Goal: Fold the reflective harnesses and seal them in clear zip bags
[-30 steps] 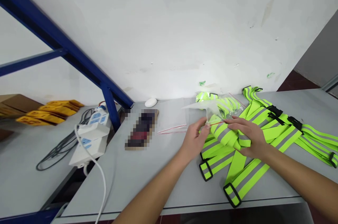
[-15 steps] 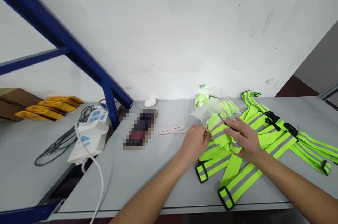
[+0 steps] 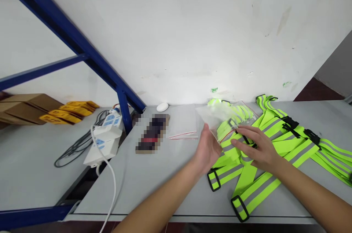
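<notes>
My left hand (image 3: pixel 207 148) stands upright at the edge of a clear plastic bag (image 3: pixel 217 115), whose thin red seal line runs close to my fingers. The bag covers the end of a rolled fluorescent yellow reflective vest (image 3: pixel 229 148) with grey stripes. My right hand (image 3: pixel 260 148) lies over that roll, with its thumb and fingers around the bagged part. Loose vest straps (image 3: pixel 299 148) with black plastic buckles spread under and beyond the roll on the grey table (image 3: pixel 132 192).
A flat clear bag (image 3: pixel 183 123) and a pixelated object (image 3: pixel 152 134) lie left of my hands. Behind them sits a white round object (image 3: pixel 162 107). A white power strip (image 3: pixel 106 145) with cables, yellow signs (image 3: pixel 66 114) and cardboard boxes (image 3: pixel 27 108) stand beyond a blue steel frame (image 3: pixel 82 46).
My left hand has moved left, away from the roll, and the bag's loose edge now stands more open. My right hand has shifted slightly up the roll, and the view has tilted slightly.
</notes>
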A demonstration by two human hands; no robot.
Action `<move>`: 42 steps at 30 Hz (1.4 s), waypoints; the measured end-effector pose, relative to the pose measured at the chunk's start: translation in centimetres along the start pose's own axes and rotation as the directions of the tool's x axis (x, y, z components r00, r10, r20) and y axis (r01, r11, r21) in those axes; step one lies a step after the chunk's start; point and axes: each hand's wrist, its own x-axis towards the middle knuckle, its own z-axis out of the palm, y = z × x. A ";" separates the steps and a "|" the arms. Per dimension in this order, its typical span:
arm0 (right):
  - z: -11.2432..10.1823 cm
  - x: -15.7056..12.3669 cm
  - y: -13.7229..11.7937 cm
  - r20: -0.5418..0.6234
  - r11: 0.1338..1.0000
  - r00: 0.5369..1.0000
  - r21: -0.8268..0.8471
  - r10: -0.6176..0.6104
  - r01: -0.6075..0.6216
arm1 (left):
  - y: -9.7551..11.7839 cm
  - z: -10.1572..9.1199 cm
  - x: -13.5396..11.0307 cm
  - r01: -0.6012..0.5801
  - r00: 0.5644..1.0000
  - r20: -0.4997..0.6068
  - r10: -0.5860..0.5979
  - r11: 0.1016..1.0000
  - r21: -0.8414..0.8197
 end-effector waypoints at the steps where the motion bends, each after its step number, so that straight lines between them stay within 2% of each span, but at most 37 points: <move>1: 0.1 0.1 -0.3 0.025 1.000 1.000 -0.001 -0.015 0.015 | -0.1 0.0 0.0 0.062 0.997 -0.037 -0.063 0.998 -0.023; 3: 0.4 0.3 -0.9 0.064 0.999 0.997 0.006 -0.039 0.039 | -0.2 0.1 -0.1 0.187 0.979 -0.072 -0.191 0.981 -0.055; 5: 0.7 0.4 -1.4 0.089 0.999 0.995 0.009 -0.037 0.036 | -0.2 0.1 -0.3 0.241 0.965 -0.087 -0.248 0.967 -0.083; 9: 1.2 0.7 -2.1 0.080 0.996 0.994 -0.053 0.071 -0.067 | -0.4 0.3 -0.5 0.187 0.979 -0.056 -0.194 0.976 -0.110; 14: 1.7 0.7 -2.9 0.035 0.984 0.993 -0.140 0.115 -0.109 | -0.7 0.0 -0.7 0.234 0.972 0.047 -0.230 0.965 -0.121; 21: 1.8 0.3 -2.6 -0.002 0.992 0.995 0.080 0.095 -0.095 | -0.7 -0.3 -0.8 0.334 0.942 0.138 -0.307 0.898 -0.286; 25: 1.7 0.1 -2.4 0.038 0.994 0.994 -0.037 0.100 -0.098 | -0.9 -0.3 -0.8 0.336 0.941 0.143 -0.306 0.886 -0.320; 28: 1.4 0.1 -2.2 0.125 0.991 0.985 -0.065 0.123 -0.116 | -1.4 -0.4 -0.8 0.340 0.940 0.135 -0.314 0.900 -0.272; 30: 1.2 0.1 -2.1 0.149 0.994 0.982 -0.011 0.112 -0.112 | -1.7 -0.6 -0.9 0.361 0.931 0.135 -0.338 0.903 -0.234; 33: 1.2 -0.1 -2.0 0.066 0.987 0.990 0.099 0.121 -0.127 | -2.1 -0.7 -0.8 0.399 0.914 0.191 -0.358 0.880 -0.259; 36: 1.2 -0.2 -2.1 -0.006 0.964 0.979 0.176 0.204 -0.199 | -2.1 -0.8 -0.7 0.422 0.899 0.255 -0.357 0.863 -0.278; 39: 1.2 -0.2 -2.3 -0.015 0.928 0.951 0.225 0.309 -0.298 | -1.9 -0.8 -0.5 0.396 0.904 0.272 -0.331 0.887 -0.237; 42: 1.4 -0.5 -2.2 0.006 0.904 0.942 0.281 0.335 -0.323 | -1.7 -0.9 -0.4 0.378 0.903 0.289 -0.318 0.907 -0.183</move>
